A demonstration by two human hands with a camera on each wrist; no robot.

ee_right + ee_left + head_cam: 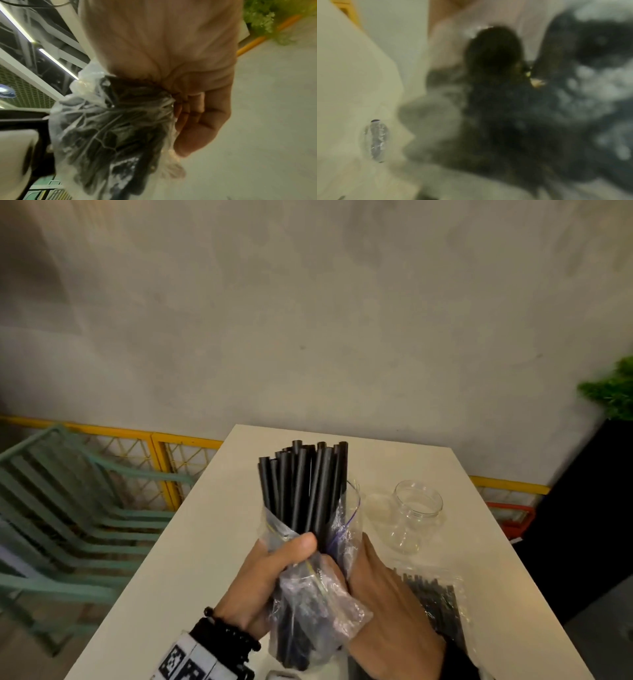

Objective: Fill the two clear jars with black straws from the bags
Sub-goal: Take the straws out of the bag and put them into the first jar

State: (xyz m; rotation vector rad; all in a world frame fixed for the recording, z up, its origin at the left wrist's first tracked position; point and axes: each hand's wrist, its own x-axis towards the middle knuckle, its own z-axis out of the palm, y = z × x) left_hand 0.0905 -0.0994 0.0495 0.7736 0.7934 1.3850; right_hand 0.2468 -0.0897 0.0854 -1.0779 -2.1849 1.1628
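Observation:
Over the white table (212, 542) both hands hold one clear plastic bag (308, 604) upright. Black straws (305, 484) stick out of its open top in a loose bundle. My left hand (274, 570) grips the bag's middle from the left, thumb across the front. My right hand (387, 604) wraps it from the right; in the right wrist view its fingers (197, 115) curl into the crumpled bag (109, 128). A clear jar (411, 515), with no straws in it, stands on the table just right of the bundle. A second bag of black straws (435, 601) lies flat behind my right hand. The left wrist view is blurred.
A green slatted metal chair (68, 508) stands left of the table, with a yellow mesh barrier (164, 460) behind it. A black planter (589, 508) with a green plant (613, 395) is close to the table's right edge. A grey wall is behind.

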